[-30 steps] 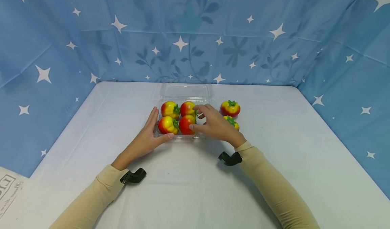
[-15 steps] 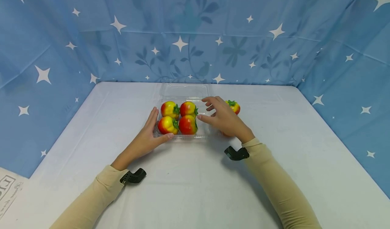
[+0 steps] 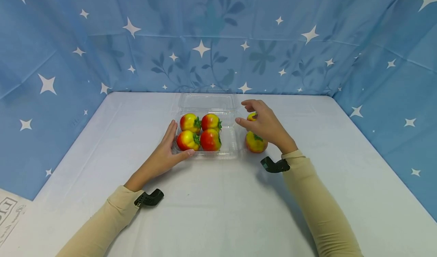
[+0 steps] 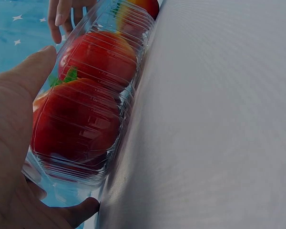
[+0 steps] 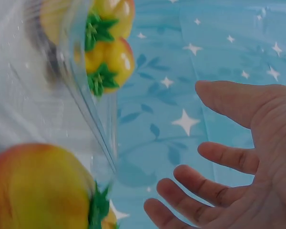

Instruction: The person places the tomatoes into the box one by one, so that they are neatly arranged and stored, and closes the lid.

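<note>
A clear plastic clamshell box [image 3: 229, 135] lies on the table, its right part bare. In its left and middle stand several red-and-yellow fruits with green leafy tops, persimmon-like, such as the near middle fruit [image 3: 210, 140]. My left hand [image 3: 164, 156] rests at the box's near left corner, fingers straight along the left side and thumb at the front edge, as the left wrist view also shows. My right hand [image 3: 266, 124] hovers right of the box with fingers spread and nothing in it. Beneath it are a near loose fruit [image 3: 256, 142] and a far loose fruit [image 3: 252, 117], partly hidden.
The transparent lid [image 3: 208, 101] lies folded back behind the box, towards the blue starry curtain [image 3: 205, 40]. A white cloth covers the table [image 3: 205, 211]. At the lower left is a white printed sheet or box [image 3: 10, 215].
From over the box, my right hand has moved right and back to above the two loose fruits. The near loose fruit shows more fully. My left hand has kept its place.
</note>
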